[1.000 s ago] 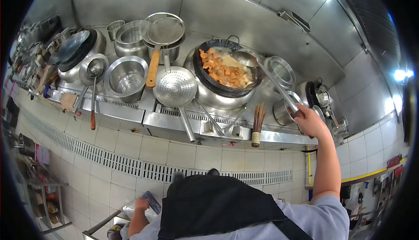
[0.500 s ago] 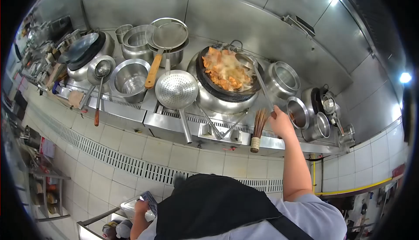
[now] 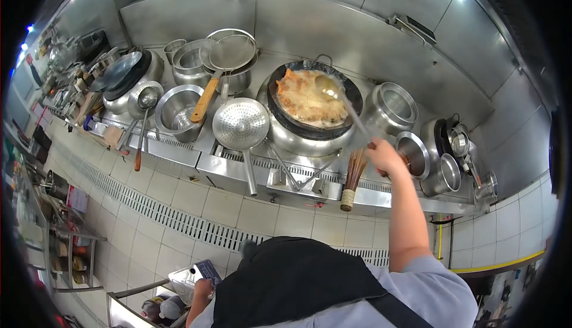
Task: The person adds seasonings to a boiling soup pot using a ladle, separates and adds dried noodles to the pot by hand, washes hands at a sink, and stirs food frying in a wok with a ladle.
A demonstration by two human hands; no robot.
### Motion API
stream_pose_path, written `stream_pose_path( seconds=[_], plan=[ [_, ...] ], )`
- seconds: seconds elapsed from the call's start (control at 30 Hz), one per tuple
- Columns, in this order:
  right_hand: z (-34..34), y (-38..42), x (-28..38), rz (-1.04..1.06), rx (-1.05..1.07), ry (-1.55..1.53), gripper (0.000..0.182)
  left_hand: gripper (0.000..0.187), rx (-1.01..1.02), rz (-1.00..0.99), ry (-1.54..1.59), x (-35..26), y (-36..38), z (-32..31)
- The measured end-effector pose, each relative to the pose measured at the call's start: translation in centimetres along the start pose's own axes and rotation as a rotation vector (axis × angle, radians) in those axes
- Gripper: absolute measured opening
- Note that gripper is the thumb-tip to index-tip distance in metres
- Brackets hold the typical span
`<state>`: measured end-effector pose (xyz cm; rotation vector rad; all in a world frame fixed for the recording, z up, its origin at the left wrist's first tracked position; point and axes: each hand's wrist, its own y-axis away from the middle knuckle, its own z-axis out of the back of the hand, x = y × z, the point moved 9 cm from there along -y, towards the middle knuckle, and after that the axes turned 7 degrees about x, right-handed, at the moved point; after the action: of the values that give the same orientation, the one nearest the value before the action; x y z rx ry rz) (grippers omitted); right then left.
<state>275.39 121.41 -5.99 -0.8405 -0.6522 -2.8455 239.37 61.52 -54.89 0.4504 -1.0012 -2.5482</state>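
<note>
My right hand is closed round the long handle of a metal ladle. The ladle's bowl rests in bubbling, foaming liquid in a black wok. Orange-brown fried pieces show mostly along the left side, partly covered by pale foam. Down by the bottom edge, my left hand is closed beside a clear plastic container and a dark, labelled item. What its fingers grip is too small to make out.
A bamboo brush lies at the stove's front edge. Left of the wok are a perforated skimmer, a wooden-handled strainer and a steel pot. More steel pots stand to the right. A floor drain runs behind.
The ladle has shifted within the wok and its bowl sits lower in the liquid. Foam now covers more of the fried pieces. The camera view has shifted slightly.
</note>
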Motion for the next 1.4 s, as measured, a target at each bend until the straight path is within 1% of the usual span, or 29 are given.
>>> stream_pose_path(
  seconds=[0.07, 0.1, 0.13, 0.2, 0.23, 0.27, 0.33, 0.37, 0.43, 0.47, 0.53, 0.57, 0.6, 0.67, 0.73, 0.8, 0.87, 0.93, 1.1, 1.17, 1.2, 1.23, 1.27, 1.33, 1.4],
  plan=[
    [-3.7, -4.8, -2.0, -0.067, 0.149, 0.011, 0.027, 0.017, 0.009, 0.007, 0.028, -0.6, 0.4, 0.6],
    [-3.3, -7.7, -2.4, 0.118, 0.028, 0.163, 0.027, 0.017, 0.007, 0.009, 0.034, -0.9, 0.5, 0.9],
    [-3.0, -7.6, -1.7, 0.126, 0.028, 0.164, 0.027, 0.017, 0.004, 0.011, 0.044, -1.0, 0.7, 0.9],
    [-0.5, -6.4, 0.4, 0.261, -0.186, 0.186, 0.025, 0.017, 0.000, 0.014, 0.055, -1.2, 0.8, 1.2],
    [0.8, -5.2, 1.9, 0.263, -0.214, 0.298, 0.031, 0.017, -0.003, 0.018, 0.061, -1.3, 0.8, 1.4],
    [1.7, -4.7, 3.2, 0.264, -0.212, 0.300, 0.031, 0.018, -0.003, 0.019, 0.065, -1.5, 0.9, 1.4],
    [3.4, -4.5, 5.9, 0.232, -0.305, 0.489, 0.040, 0.018, -0.002, 0.026, 0.074, -1.4, 1.2, 1.4],
    [3.6, -5.4, 6.6, 0.235, -0.304, 0.487, 0.040, 0.018, 0.001, 0.026, 0.077, -1.4, 1.3, 1.2],
    [2.7, -7.0, 8.0, 0.269, -0.268, 0.626, 0.053, 0.018, 0.010, 0.024, 0.076, -1.2, 1.5, 0.8],
    [2.1, -7.3, 8.5, 0.268, -0.271, 0.626, 0.053, 0.018, 0.017, 0.024, 0.073, -1.2, 1.6, 0.5],
    [-0.1, -8.2, 9.3, 0.235, -0.219, 0.722, 0.057, 0.018, 0.032, 0.020, 0.078, -1.1, 1.6, -0.1],
    [-1.3, -9.2, 8.9, 0.208, -0.179, 0.797, 0.062, 0.018, 0.038, 0.018, 0.081, -1.0, 1.6, -0.4],
    [-1.6, -9.2, 8.3, 0.201, -0.176, 0.800, 0.062, 0.019, 0.045, 0.014, 0.080, -1.0, 1.6, -0.7],
    [-2.7, -9.0, 7.1, 0.171, -0.103, 0.902, 0.065, 0.019, 0.051, 0.011, 0.078, -0.9, 1.4, -0.9],
    [-1.8, -8.8, 5.7, 0.159, -0.110, 0.941, 0.067, 0.019, 0.052, 0.005, 0.084, -0.9, 1.2, -1.0],
    [-0.6, -7.6, 4.9, 0.192, -0.138, 1.002, 0.067, 0.019, 0.052, 0.000, 0.089, -0.7, 1.0, -1.0],
    [0.6, -5.6, 4.7, 0.146, -0.122, 1.019, 0.068, 0.020, 0.050, -0.009, 0.084, -0.5, 0.5, -0.6],
    [1.7, -4.4, 3.8, 0.159, -0.140, 1.076, 0.064, 0.020, 0.048, -0.022, 0.081, -0.3, -0.1, -0.1],
    [3.8, -0.3, 1.6, 0.118, -0.153, 1.021, 0.064, 0.021, 0.036, -0.050, 0.059, 0.7, -1.7, 1.7],
    [4.7, 1.2, 0.7, 0.105, -0.150, 0.984, 0.060, 0.021, 0.024, -0.071, 0.048, 1.2, -2.1, 2.4],
    [5.1, 2.2, 0.8, 0.103, -0.152, 0.985, 0.060, 0.022, 0.021, -0.106, 0.027, 1.2, -2.5, 2.8],
    [5.7, 3.4, 1.0, 0.077, -0.156, 0.983, 0.058, 0.026, 0.028, -0.187, -0.064, 0.6, -2.5, 3.5],
    [6.3, 4.8, 1.3, 0.052, -0.159, 0.980, 0.056, 0.026, 0.027, -0.188, -0.065, 0.3, -2.3, 4.3],
    [7.4, 8.5, 2.9, 0.033, -0.166, 0.936, 0.054, 0.026, -0.017, -0.042, -0.018, 1.1, -1.9, 6.1],
    [7.8, 10.2, 3.1, 0.013, -0.171, 0.891, 0.053, 0.026, 0.001, -0.053, -0.033, 1.2, -2.2, 6.2]
  ],
)
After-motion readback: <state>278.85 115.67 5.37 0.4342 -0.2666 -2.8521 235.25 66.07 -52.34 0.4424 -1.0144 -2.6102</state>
